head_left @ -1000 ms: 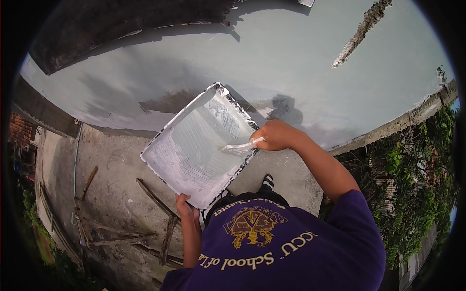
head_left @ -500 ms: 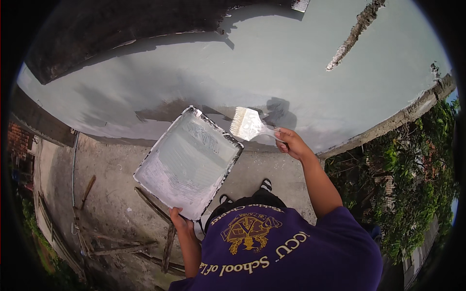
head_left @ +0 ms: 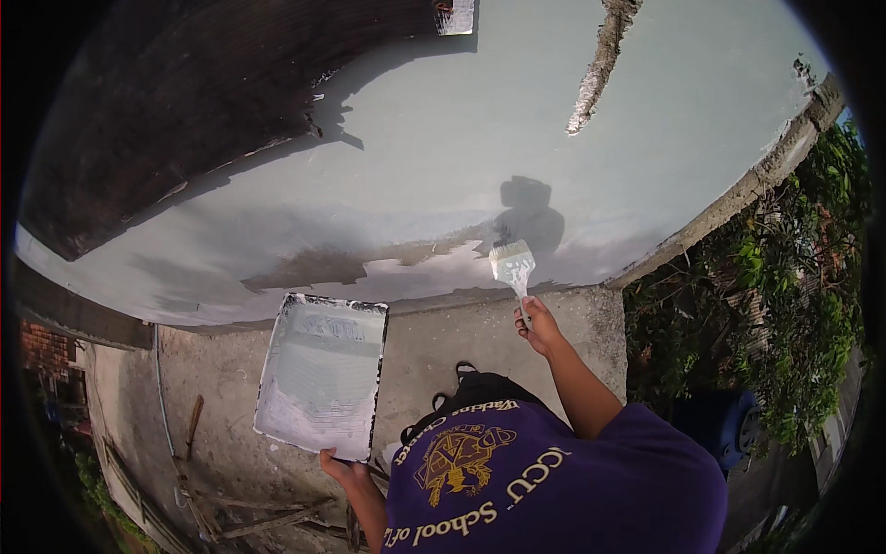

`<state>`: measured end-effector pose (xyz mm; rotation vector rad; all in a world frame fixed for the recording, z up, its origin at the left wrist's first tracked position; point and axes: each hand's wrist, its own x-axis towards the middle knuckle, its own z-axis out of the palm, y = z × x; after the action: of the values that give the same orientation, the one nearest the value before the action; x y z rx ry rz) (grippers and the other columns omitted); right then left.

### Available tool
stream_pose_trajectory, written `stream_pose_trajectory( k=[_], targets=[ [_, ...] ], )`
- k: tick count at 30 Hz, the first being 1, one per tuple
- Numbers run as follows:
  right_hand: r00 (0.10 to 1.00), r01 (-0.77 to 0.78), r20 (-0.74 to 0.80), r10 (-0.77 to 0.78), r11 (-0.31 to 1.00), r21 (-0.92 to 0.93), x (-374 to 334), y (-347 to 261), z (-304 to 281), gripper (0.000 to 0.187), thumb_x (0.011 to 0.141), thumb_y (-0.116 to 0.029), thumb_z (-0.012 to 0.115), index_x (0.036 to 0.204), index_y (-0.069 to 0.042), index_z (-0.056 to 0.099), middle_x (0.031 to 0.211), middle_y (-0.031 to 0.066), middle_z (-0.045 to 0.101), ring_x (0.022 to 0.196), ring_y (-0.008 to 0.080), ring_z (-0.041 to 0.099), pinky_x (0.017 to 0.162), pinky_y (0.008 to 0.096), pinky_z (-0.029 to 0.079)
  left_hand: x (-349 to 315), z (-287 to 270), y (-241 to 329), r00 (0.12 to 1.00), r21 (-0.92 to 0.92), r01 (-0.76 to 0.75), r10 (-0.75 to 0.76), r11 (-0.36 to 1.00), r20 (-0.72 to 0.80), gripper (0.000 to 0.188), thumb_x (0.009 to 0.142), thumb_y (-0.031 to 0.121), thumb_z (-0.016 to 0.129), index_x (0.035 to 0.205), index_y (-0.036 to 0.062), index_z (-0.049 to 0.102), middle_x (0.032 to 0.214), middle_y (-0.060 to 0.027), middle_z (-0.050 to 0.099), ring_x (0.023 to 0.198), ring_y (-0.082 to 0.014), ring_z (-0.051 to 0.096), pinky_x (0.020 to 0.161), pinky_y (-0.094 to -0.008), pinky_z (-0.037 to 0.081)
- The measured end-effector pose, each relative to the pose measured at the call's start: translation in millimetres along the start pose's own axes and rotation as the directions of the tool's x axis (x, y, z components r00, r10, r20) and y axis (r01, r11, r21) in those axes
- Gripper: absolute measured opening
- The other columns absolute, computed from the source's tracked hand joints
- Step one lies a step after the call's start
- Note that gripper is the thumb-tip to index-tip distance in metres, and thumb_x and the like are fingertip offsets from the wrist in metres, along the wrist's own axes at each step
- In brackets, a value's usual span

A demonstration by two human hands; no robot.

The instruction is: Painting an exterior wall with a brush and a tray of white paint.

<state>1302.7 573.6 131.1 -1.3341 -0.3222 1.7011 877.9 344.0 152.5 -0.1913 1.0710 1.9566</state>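
My right hand [head_left: 540, 329] is closed around the handle of a wide paintbrush [head_left: 513, 266]. Its bristles point up at the lower part of a pale grey-green wall [head_left: 434, 157], beside the shadow cast there; whether they touch it I cannot tell. Bare grey-brown patches [head_left: 318, 268] show low on the wall. My left hand [head_left: 343, 467] grips the near edge of a paint tray [head_left: 318, 369], thumb on top. Pale paint coats the tray's inside, and its rim is splashed dark and white.
A dark, ragged-edged panel [head_left: 185, 102] covers the wall's upper left. A rough crack [head_left: 604, 65] runs down the upper right. Wooden sticks [head_left: 268, 517] lie on the concrete floor [head_left: 425, 342] at lower left. Leafy plants [head_left: 794, 277] and a blue barrel-like object [head_left: 715, 425] are at the right.
The paintbrush has swung from pointing left to pointing up at the wall, moving away from the tray. The tray has dropped lower and turned straighter. The view has shifted too.
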Motion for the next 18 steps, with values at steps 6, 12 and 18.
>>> stream_pose_trajectory(
  k=[6, 12, 18],
  targets=[
    [0.948, 0.283, 0.146, -0.282, 0.959, 0.014, 59, -6, 25, 0.015, 0.097, -0.030, 0.052, 0.099, -0.015, 0.052, 0.069, -0.0019, 0.050, 0.052, 0.0065, 0.041, 0.046, 0.0202, 0.030, -26, 19, 18, 0.988, 0.028, -0.086, 0.088, 0.996, -0.123, 0.074, 0.060, 0.018, 0.049, 0.131, 0.0006, 0.043, 0.125, -0.0172, 0.052, 0.111, -0.0386, 0.053, 0.092, -0.0502, 0.047],
    [0.897, 0.440, -0.024, -0.441, 0.897, -0.034, 135, 34, 34, 0.018, 0.097, -0.030, 0.054, 0.092, -0.012, 0.057, 0.061, -0.0047, 0.045, 0.047, 0.0041, 0.035, 0.040, 0.0223, 0.026, -34, 29, 18, 0.979, 0.075, -0.182, 0.188, 0.980, -0.084, 0.075, 0.058, 0.017, 0.051, 0.131, -0.0001, 0.043, 0.125, -0.0176, 0.052, 0.112, -0.0391, 0.052, 0.095, -0.0491, 0.046],
    [0.971, 0.191, -0.118, -0.209, 0.970, -0.147, 131, 54, 18, 0.025, 0.094, -0.037, 0.055, 0.089, -0.012, 0.057, 0.059, -0.0027, 0.044, 0.041, 0.0065, 0.033, 0.035, 0.0244, 0.022, -26, 39, 17, 0.976, 0.069, -0.188, 0.194, 0.980, -0.102, 0.074, 0.060, 0.018, 0.050, 0.131, -0.0009, 0.044, 0.125, -0.0180, 0.052, 0.111, -0.0406, 0.052, 0.096, -0.0501, 0.045]
  ],
)
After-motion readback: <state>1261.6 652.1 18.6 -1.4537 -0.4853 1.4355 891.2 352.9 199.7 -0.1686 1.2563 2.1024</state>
